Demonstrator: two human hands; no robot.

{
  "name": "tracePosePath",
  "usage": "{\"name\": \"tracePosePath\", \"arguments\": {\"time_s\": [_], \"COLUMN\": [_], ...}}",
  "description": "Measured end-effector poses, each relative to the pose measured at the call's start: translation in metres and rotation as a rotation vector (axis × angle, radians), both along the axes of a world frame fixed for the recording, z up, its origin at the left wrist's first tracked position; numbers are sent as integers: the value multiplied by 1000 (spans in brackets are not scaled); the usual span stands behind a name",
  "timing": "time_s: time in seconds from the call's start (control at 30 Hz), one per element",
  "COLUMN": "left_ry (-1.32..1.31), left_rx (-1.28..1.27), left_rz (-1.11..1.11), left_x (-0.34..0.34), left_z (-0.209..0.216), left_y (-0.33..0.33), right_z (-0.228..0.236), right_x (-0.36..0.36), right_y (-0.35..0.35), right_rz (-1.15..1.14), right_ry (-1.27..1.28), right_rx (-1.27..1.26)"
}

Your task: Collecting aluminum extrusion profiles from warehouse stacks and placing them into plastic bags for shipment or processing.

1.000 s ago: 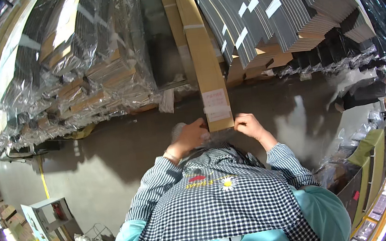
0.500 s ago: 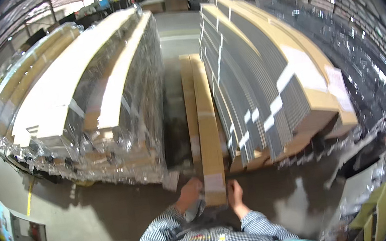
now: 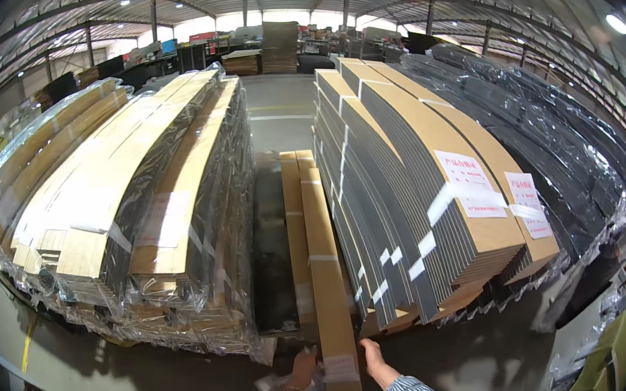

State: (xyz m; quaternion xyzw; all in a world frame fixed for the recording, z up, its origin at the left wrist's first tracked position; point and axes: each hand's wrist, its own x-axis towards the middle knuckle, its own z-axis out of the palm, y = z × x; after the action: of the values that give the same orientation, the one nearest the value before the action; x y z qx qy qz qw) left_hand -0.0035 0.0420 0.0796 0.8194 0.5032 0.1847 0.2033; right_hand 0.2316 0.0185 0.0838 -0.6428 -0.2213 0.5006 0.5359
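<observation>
A person's left hand point(image 3: 303, 370) and right hand point(image 3: 375, 365) flank the near end of a long brown carton point(image 3: 333, 310); whether either grip is clenched on it cannot be told. The carton lies between plastic-wrapped boards point(image 3: 126, 168) at left and grey-edged boards point(image 3: 408, 207) at right, jutting past their near edges. Beyond stretches grey floor point(image 3: 281, 129).

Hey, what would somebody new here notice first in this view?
Probably the tall stack of grey-sided, brown-topped flat panels on the right, across from the clear-plastic-wrapped stacks of pale brown boards on the left. Between them lies a long, narrow, brown cardboard-like bundle, its near end between the left hand and the right hand.
</observation>
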Motion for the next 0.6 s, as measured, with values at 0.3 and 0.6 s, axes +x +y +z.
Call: {"name": "tracePosePath", "arguments": {"time_s": [0.3,0.6], "left_ry": [-34,-835], "left_rx": [-96,-11], "left_rz": [-139,276], "left_x": [-9,-11], "left_z": [-6,146], "left_y": [5,-4], "right_z": [-8,163], "right_x": [-9,-72], "right_y": [22,28], "right_rz": [80,-134], "right_ry": [412,327], "right_rx": [-250,435]}}
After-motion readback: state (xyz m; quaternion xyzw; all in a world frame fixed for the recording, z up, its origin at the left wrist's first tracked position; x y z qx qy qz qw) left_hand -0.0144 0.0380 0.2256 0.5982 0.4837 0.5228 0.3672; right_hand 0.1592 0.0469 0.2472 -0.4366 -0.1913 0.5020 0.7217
